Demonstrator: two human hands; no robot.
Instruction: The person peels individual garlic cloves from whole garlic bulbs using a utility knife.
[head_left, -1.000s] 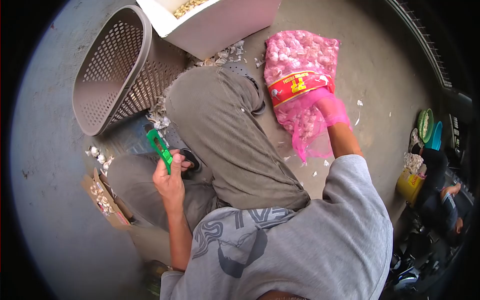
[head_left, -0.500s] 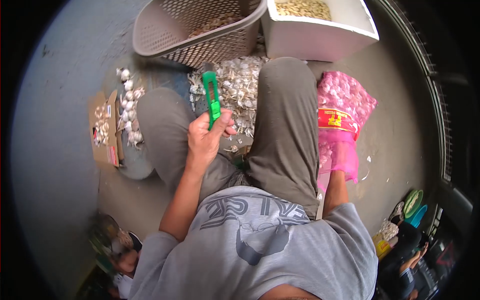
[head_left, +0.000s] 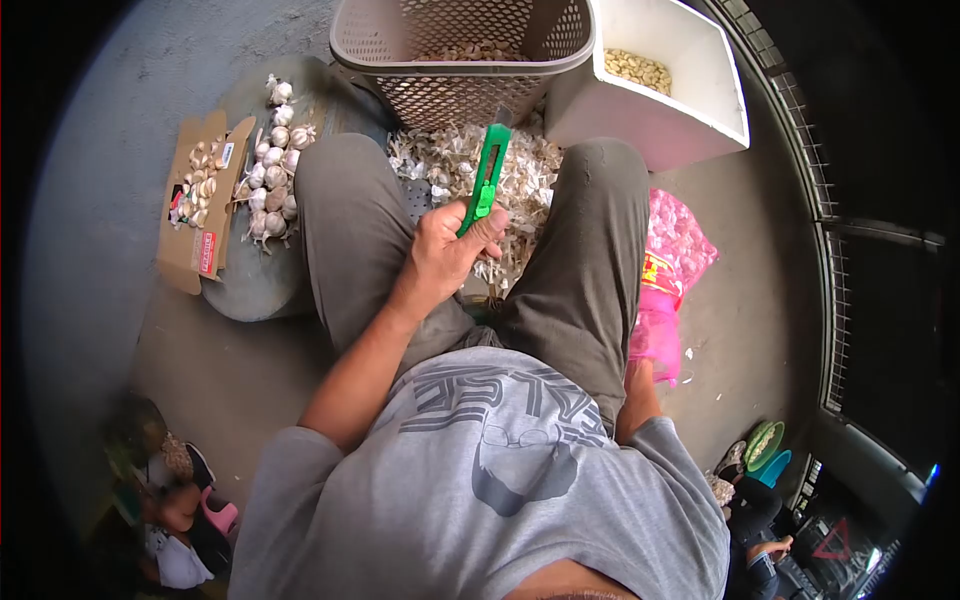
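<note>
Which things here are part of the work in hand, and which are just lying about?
In hand: left hand gripping the green cutter; pink net bag of garlic, the right hand inside it, hidden.

Lying about: perforated basket, white box, cardboard box, loose garlic bulbs.

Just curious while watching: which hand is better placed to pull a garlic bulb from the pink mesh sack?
Probably the right hand: it is already inside the pink mesh sack. The left hand grips the green plastic utility knife.

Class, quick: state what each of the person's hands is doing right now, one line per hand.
Left hand: closed around the green plastic utility knife.
Right hand: hidden inside the pink mesh sack of garlic; open or closed cannot be told.
</note>
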